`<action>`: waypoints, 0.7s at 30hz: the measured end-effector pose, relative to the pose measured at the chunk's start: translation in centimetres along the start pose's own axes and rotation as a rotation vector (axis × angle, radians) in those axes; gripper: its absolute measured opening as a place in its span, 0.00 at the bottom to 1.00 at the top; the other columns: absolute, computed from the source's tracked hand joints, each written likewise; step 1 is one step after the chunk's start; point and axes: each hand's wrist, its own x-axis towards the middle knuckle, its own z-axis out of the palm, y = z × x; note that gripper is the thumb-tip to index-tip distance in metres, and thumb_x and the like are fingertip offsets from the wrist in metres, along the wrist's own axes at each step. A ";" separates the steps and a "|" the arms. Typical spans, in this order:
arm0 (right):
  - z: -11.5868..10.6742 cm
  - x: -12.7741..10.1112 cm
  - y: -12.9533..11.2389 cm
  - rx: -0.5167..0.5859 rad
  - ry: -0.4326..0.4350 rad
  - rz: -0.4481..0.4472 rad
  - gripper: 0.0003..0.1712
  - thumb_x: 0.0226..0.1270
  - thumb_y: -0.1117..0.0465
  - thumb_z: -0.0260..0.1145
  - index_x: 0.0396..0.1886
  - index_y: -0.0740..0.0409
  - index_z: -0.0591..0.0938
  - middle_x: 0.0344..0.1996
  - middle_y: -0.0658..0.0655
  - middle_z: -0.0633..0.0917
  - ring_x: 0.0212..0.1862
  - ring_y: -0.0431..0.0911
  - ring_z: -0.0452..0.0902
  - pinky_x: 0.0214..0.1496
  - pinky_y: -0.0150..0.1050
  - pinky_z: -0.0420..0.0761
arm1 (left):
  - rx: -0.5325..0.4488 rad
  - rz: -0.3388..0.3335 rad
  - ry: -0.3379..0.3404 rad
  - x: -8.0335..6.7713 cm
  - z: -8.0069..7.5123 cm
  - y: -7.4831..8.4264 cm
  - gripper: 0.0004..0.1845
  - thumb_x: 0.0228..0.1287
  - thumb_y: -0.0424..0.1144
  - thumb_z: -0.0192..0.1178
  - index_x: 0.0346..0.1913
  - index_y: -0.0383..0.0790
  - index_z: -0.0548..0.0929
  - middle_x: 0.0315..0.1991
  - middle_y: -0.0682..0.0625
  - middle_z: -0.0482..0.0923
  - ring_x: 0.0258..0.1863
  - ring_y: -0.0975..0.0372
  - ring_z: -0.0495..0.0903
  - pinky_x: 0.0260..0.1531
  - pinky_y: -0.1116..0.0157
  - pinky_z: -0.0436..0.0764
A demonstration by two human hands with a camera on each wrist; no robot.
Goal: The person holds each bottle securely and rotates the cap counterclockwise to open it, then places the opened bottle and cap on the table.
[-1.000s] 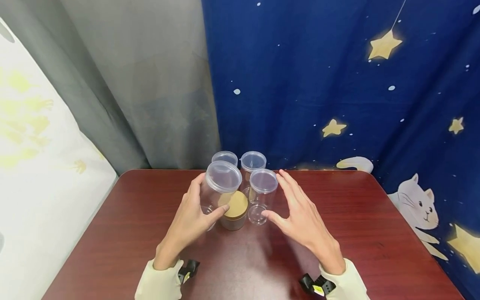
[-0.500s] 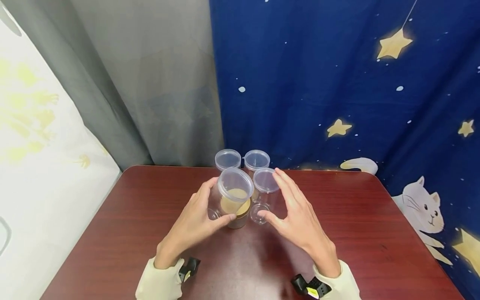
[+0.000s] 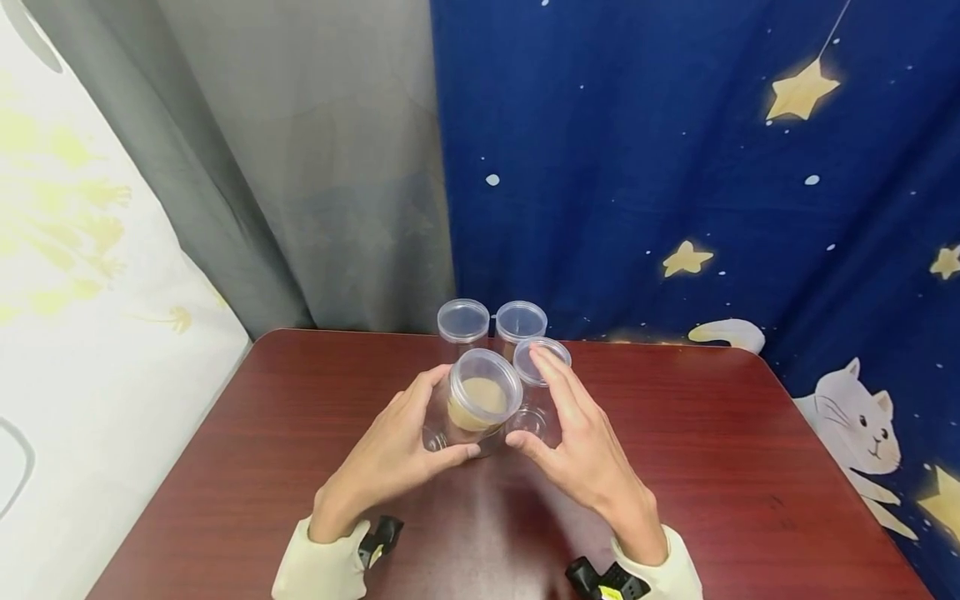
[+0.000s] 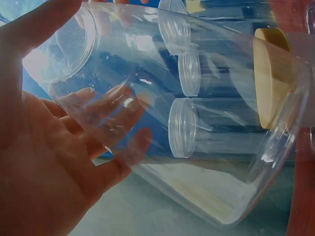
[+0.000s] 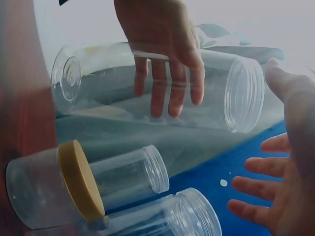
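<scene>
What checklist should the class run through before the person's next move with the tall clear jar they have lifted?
1. Left hand grips the tall clear jar: ok, fingers wrap its body.
2. Jar lid on: ok.
3. Jar upright: not ok, it is tilted above the wooden-lidded jar.
4. Right hand free: ok, fingers spread, holding nothing.
5. Three other clear jars standing: ok.
6. Jar touching its neighbours: cannot tell.
</scene>
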 end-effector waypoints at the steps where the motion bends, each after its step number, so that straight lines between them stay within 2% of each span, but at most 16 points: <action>1: 0.1 0.0 -0.1 0.005 -0.003 0.004 0.50 0.63 0.28 0.57 0.77 0.51 0.61 0.73 0.53 0.66 0.74 0.48 0.62 0.75 0.34 0.58 | 0.002 0.007 -0.004 0.0 0.0 0.0 0.49 0.48 0.56 0.76 0.72 0.48 0.63 0.61 0.57 0.74 0.52 0.60 0.76 0.52 0.55 0.76; 9: 0.3 0.0 -0.4 0.045 -0.030 0.023 0.50 0.60 0.35 0.68 0.76 0.53 0.63 0.72 0.51 0.68 0.71 0.46 0.65 0.73 0.36 0.62 | 0.023 0.040 -0.038 -0.1 0.2 -0.1 0.50 0.45 0.55 0.78 0.70 0.46 0.65 0.59 0.55 0.75 0.48 0.61 0.77 0.49 0.56 0.77; 15: 0.5 0.1 -0.7 0.058 -0.058 0.021 0.50 0.57 0.40 0.73 0.76 0.49 0.63 0.71 0.50 0.69 0.70 0.46 0.67 0.70 0.42 0.68 | 0.048 0.068 -0.067 -0.1 0.4 -0.2 0.51 0.42 0.55 0.79 0.69 0.42 0.65 0.56 0.53 0.77 0.42 0.62 0.76 0.45 0.60 0.77; 18: 0.7 0.1 -0.9 0.055 -0.064 0.025 0.50 0.57 0.37 0.72 0.75 0.50 0.64 0.70 0.51 0.70 0.69 0.46 0.68 0.68 0.45 0.71 | 0.056 0.073 -0.077 -0.1 0.6 -0.2 0.52 0.42 0.55 0.79 0.69 0.41 0.65 0.57 0.53 0.77 0.42 0.60 0.77 0.45 0.59 0.77; 21: 0.9 0.0 -1.0 0.055 -0.069 0.026 0.50 0.59 0.32 0.66 0.75 0.52 0.65 0.70 0.52 0.71 0.69 0.46 0.68 0.67 0.47 0.72 | 0.053 0.070 -0.083 -0.1 0.7 -0.1 0.52 0.42 0.55 0.79 0.69 0.41 0.65 0.58 0.53 0.77 0.44 0.58 0.78 0.46 0.58 0.77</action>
